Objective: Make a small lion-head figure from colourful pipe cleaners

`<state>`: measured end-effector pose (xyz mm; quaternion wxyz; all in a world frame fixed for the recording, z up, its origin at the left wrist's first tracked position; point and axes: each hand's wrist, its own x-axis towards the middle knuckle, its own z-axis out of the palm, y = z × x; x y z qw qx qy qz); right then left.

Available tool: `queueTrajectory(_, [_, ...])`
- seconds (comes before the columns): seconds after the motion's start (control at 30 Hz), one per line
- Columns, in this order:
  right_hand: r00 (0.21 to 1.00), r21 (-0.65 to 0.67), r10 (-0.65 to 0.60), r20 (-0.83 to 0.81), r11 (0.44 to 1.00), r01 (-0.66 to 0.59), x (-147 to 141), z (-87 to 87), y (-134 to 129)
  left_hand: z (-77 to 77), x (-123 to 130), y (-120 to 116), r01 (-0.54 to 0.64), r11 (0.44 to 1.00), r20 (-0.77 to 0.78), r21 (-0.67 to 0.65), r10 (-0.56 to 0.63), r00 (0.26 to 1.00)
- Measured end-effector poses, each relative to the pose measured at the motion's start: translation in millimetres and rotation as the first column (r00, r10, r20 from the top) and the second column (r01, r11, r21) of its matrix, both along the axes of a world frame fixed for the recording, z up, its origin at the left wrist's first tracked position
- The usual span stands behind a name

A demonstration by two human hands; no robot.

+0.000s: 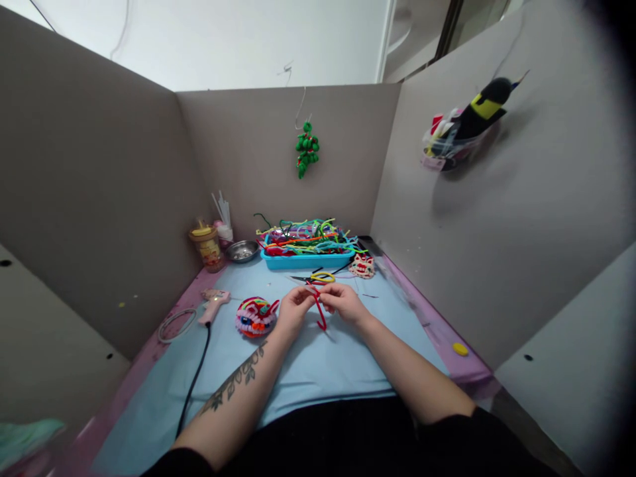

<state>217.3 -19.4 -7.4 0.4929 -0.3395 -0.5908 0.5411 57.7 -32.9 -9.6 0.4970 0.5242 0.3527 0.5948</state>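
Note:
Both my hands meet over the middle of the blue cloth, fingers pinched on a red pipe cleaner. My left hand grips its upper part from the left, and my right hand pinches it from the right. The lower end hangs down and bends into a hook. Left of my left hand sits a round, multicoloured pipe-cleaner figure with eyes and a pink ear. Just beyond my fingertips lie scissors with yellow handles.
A blue tray heaped with coloured pipe cleaners stands at the back, beside a metal bowl and a lidded cup. A pink glue gun with its cord lies left. A beige-red figure and yellow disc lie right. Partitions surround the table.

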Motion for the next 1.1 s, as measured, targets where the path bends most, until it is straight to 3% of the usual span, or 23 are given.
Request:
queueTrajectory(0.3, [0.997,0.068,-0.04,0.073,0.997,0.035,-12,6.6,-9,-2.2,-1,0,-0.082,0.996,-0.036,0.026,0.083,0.996])
queueTrajectory(0.43, [0.976,0.164,-0.148,0.158,0.979,0.122,-17,7.0,-15,2.1,3,-6,-0.124,0.991,-0.083,0.054,0.128,0.988])
queueTrajectory(0.5, [0.936,0.331,-0.272,0.221,0.924,0.191,-18,5.0,-17,2.8,6,-8,-0.147,0.988,-0.069,0.043,0.15,0.986])
queueTrajectory(0.6, [0.858,0.601,-0.419,0.296,0.78,0.174,-18,0.7,-19,0.5,9,-7,-0.185,0.983,-0.001,-0.001,0.185,0.983])
queueTrajectory(0.67, [0.833,0.696,-0.438,0.338,0.712,0.092,-18,-1.6,-19,-2.0,9,-6,-0.199,0.979,0.023,-0.033,0.2,0.98])
queueTrajectory(0.73, [0.832,0.717,-0.426,0.355,0.695,0.05,-17,-2.4,-19,-3.9,9,-5,-0.19,0.98,0.023,-0.061,0.191,0.981])
queueTrajectory(0.77, [0.839,0.699,-0.42,0.346,0.712,0.068,-16,-2.3,-18,-4.5,8,-4,-0.181,0.981,0.019,-0.072,0.182,0.983])
queueTrajectory(0.83, [0.874,0.575,-0.376,0.308,0.805,0.144,-14,-1.4,-15,-5.1,6,-4,-0.168,0.983,-0.007,-0.07,0.168,0.986])
queueTrajectory(0.93, [0.962,0.174,-0.174,0.209,0.975,0.139,-8,0.1,-7,-6.2,2,-2,-0.172,0.985,-0.101,0.012,0.172,0.98])
queueTrajectory(1.0, [0.996,-0.073,-0.032,0.089,0.997,0.039,-3,1.0,-2,-8.2,-1,0,-0.167,0.98,-0.182,0.104,0.184,0.966])
queueTrajectory(1.1, [0.997,-0.273,0.067,-0.042,0.959,-0.076,5,2.7,3,-12.1,-5,3,-0.148,0.965,-0.275,0.218,0.206,0.939])
